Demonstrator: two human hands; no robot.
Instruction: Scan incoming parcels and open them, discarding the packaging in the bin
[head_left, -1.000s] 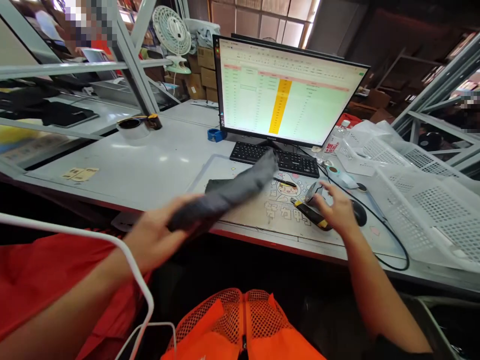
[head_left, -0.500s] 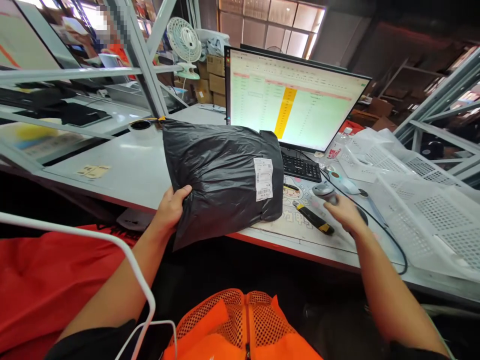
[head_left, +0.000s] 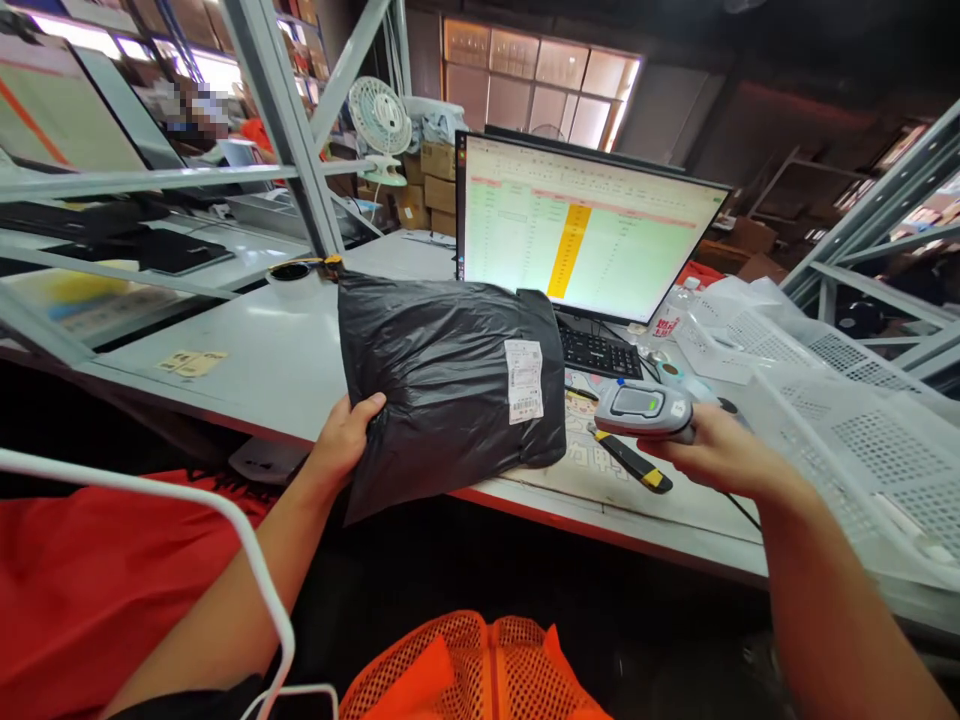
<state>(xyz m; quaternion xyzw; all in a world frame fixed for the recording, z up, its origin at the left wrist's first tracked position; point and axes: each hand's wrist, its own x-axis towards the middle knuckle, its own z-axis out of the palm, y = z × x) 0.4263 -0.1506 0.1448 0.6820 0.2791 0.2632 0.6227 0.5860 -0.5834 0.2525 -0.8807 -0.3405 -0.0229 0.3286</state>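
Observation:
A black plastic mailing bag (head_left: 435, 380) is tilted up over the front of the desk. My left hand (head_left: 346, 435) grips its lower left edge, thumb on top. Near the bag's right side is a white shipping label (head_left: 524, 381) with a barcode. My right hand (head_left: 716, 450) is closed around the handle of a grey barcode scanner (head_left: 643, 408), whose head points left toward the label, a little apart from the bag. Beneath the scanner lies a black and yellow utility knife (head_left: 632, 461) on the desk mat.
A monitor (head_left: 585, 225) with a spreadsheet stands behind the bag, a black keyboard (head_left: 600, 353) below it. White perforated baskets (head_left: 862, 430) fill the right side. A tape roll (head_left: 291, 278) sits at left, near a metal frame post (head_left: 289, 130) and a fan (head_left: 380, 125).
My right hand has lifted the scanner off the desk and brought it toward the label. My left hand still holds the bag in much the same place. The view has tilted up slightly.

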